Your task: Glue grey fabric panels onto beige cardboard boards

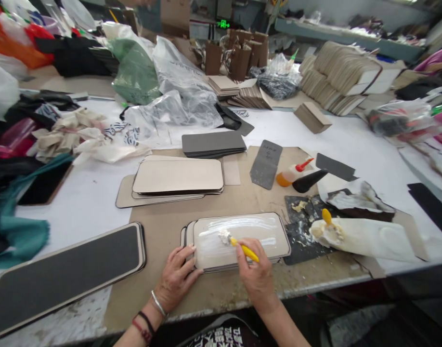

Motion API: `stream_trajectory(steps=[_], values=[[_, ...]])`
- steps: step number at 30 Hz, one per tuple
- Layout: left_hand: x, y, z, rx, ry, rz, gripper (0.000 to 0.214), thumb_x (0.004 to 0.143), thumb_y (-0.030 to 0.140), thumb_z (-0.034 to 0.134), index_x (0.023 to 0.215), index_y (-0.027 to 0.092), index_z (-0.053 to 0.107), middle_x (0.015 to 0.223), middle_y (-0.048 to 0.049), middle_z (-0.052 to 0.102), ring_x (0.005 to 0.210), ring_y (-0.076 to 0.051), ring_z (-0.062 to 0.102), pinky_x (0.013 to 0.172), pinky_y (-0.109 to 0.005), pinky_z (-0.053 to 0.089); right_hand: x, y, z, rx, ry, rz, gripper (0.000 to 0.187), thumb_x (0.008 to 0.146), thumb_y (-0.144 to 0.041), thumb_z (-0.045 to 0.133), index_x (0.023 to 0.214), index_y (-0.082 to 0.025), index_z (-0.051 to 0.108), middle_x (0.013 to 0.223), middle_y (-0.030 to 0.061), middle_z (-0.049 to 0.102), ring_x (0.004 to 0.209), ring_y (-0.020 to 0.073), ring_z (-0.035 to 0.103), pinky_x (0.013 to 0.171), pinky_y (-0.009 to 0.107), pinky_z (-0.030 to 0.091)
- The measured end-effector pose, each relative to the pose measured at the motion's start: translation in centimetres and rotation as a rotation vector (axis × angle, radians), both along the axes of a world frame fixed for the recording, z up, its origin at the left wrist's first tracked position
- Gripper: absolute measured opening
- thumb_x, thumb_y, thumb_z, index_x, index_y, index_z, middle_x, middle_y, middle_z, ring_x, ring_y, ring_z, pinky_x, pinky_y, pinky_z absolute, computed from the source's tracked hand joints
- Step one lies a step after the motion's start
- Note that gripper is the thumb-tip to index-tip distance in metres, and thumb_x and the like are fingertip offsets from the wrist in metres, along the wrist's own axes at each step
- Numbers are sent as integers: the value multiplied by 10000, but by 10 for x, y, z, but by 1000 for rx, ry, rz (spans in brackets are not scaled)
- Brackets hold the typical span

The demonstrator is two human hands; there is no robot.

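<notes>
Cluttered white worktable [351,140], brown kraft sheet [163,226] laid over the near edge. Left hand [175,277] is pressed flat, fingers spread, on the left end of a rounded-rectangle board stack [257,231]; nothing is gripped. Right hand [257,277] is closed around a yellow-handled brush [242,248], bristle end held on the top board near its middle, loaded with whitish glue. Top board is seen glossy with wet streaks. Lower boards in the stack are mostly hidden; count can't be told. Forearms are cut off at the bottom edge. Dry tan board stack [177,176] lies behind, grey sheets [212,143] further back, dark foam-faced panel [65,272] at left, glue bottle [291,173] at right.
</notes>
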State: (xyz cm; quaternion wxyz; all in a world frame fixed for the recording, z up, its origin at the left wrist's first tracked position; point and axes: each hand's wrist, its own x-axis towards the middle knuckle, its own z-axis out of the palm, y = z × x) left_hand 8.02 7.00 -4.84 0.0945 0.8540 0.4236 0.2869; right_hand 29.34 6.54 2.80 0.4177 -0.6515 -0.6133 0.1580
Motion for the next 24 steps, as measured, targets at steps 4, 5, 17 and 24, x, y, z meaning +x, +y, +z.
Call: stream_trajectory(steps=[4,5,17,24], values=[[-2,1,-5,25,0,-7,174,719,259,600,884,212,571,1018,-77,605,985,-208,549,858,-399,455,67,-11,-8,-37,-117,-291,150,818,-299,462,824,-179,552,766,46,582,725,152,561,688,290,472],[-2,1,-6,36,3,-13,176,716,256,604,883,209,573,1016,-80,605,980,-210,551,853,-397,456,81,-15,-10,-52,-123,-349,169,818,-321,461,821,-177,549,766,49,581,722,156,562,686,296,469],[1,4,-3,108,-11,-26,171,712,289,608,856,205,567,972,-77,619,913,-205,581,799,-375,480,110,-45,9,52,-289,-340,141,835,-278,438,821,-182,539,757,47,572,737,162,559,706,315,475],[-1,1,6,86,40,-40,238,735,328,575,938,205,578,942,-78,631,884,-206,594,758,-357,511,41,-63,11,24,-274,-96,137,836,-164,432,914,-195,541,814,54,572,790,154,577,712,280,502]])
